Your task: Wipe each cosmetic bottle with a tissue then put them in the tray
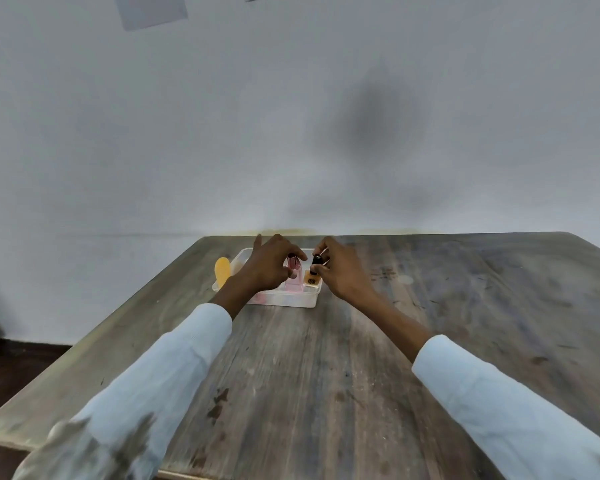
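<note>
Mid-frame: left hand (269, 263) pinching pink bottle (294, 276), right hand (336, 268) pinching black-capped bottle (314, 271) — both in tray (291, 301). Placing step, prob.; next — release w/o tipping.

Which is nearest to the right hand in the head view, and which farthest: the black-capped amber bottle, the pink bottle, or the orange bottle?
1. Black-capped amber bottle, in the right hand's grip.
2. Pink bottle, just left, under the left hand.
3. Orange bottle, outside the tray's left edge.

Left hand (269, 263) grips pink bottle (294, 278); right hand (340, 268) grips black-capped bottle (314, 270).
</note>
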